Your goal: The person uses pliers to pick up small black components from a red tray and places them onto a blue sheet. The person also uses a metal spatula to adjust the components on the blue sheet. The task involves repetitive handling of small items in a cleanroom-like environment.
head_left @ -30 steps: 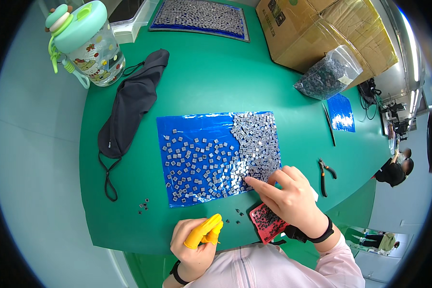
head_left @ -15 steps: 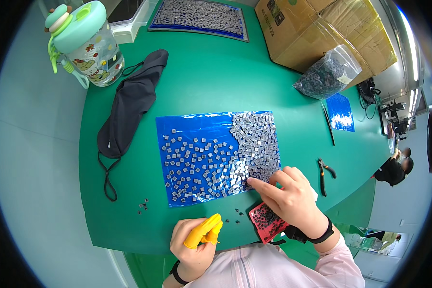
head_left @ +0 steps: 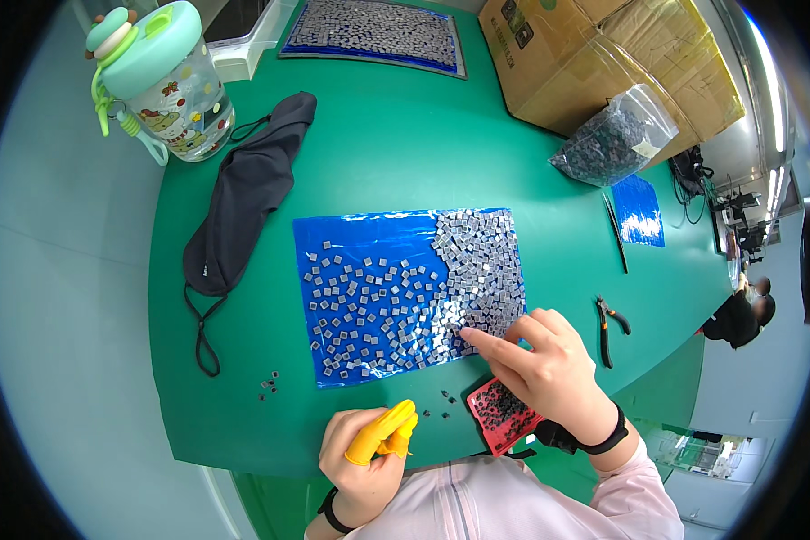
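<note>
The person's left hand (head_left: 364, 457) is nearest, just over the near edge of the green worktop (head_left: 378, 162); its fingers are curled in, the yellow finger covers (head_left: 380, 436) drawn together at the tips, and whether anything small sits between them one cannot tell; to its right a red tray (head_left: 495, 441) holds small dark pieces, partly beneath the right hand (head_left: 549, 364); a few loose dark pieces (head_left: 454, 401) lie between left hand and tray, and another small cluster (head_left: 274, 380) lies farther left.

The right hand stretches its index finger to the square pieces on the blue sheet, the tip touching them, the other fingers loosely bent; its thumb is hidden, so one cannot tell whether it grips a piece.

The blue sheet (head_left: 360, 236) lies flat beyond both hands; its silvery square pieces (head_left: 481, 261) are packed tightly on the right and scattered on the left; pliers (head_left: 606, 337) lie right of it, with tweezers (head_left: 617, 236) and a second blue sheet (head_left: 639, 211) farther off; a dark fabric pouch (head_left: 243, 202) lies on the left, a bottle (head_left: 184, 108) beyond it; a clear bag of dark bits (head_left: 612, 139) leans against a cardboard box (head_left: 558, 63); a panel covered in similar squares (head_left: 369, 60) lies at the far edge.
</note>
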`<state>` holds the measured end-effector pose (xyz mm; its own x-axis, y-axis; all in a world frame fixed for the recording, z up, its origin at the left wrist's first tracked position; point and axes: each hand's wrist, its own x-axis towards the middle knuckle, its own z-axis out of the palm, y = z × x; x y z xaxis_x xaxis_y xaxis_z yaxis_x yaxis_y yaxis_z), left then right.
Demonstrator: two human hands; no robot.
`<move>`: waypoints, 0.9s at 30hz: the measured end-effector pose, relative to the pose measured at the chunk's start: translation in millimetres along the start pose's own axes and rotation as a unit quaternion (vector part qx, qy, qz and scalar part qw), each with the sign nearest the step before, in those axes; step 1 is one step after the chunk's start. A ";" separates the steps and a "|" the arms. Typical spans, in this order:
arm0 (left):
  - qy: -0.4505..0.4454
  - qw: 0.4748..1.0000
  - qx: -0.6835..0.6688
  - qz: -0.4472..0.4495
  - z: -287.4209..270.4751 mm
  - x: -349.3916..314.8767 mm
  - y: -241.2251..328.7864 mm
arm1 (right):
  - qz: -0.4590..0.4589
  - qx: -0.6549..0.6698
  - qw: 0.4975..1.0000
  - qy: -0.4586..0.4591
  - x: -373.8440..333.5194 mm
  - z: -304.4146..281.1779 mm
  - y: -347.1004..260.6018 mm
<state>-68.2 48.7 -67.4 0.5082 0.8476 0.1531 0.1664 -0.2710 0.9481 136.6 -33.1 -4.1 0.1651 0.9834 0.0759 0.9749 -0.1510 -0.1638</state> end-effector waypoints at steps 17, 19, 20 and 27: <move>0.001 1.000 0.004 0.000 -0.3 0.1 -0.2 | -0.007 0.009 1.000 -0.021 -2.1 2.4 -4.2; 0.000 1.000 0.002 -0.003 -0.5 0.0 0.1 | -0.006 0.011 1.000 -0.022 -2.2 3.4 -4.8; 0.000 1.000 0.001 -0.004 -0.4 0.0 0.2 | -0.007 0.011 1.000 -0.022 -2.3 3.8 -5.3; 0.000 1.000 -0.002 -0.006 -0.5 0.8 1.7 | -0.003 0.014 0.999 -0.039 -2.3 3.9 -7.8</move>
<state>-67.9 49.1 -65.6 0.5063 0.8508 0.1408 0.1702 -0.2587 0.9508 128.1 -33.9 -6.8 0.1467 0.9892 0.0006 0.9708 -0.1439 -0.1920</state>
